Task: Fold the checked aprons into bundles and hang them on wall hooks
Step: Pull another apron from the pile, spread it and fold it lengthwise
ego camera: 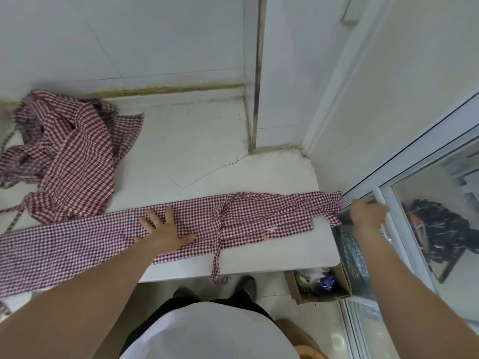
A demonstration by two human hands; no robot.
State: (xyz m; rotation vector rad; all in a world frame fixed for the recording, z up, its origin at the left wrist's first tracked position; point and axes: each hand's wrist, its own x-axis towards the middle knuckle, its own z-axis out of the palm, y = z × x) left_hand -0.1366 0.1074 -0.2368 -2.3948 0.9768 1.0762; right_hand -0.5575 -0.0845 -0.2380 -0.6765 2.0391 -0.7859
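One head camera looks steeply down, close over a white counter [197,141], its wide-angle edges seemingly bowed.

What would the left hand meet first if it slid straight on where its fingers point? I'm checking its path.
Probably only bare white countertop past the folded red-checked apron under the left hand, then the tiled wall.
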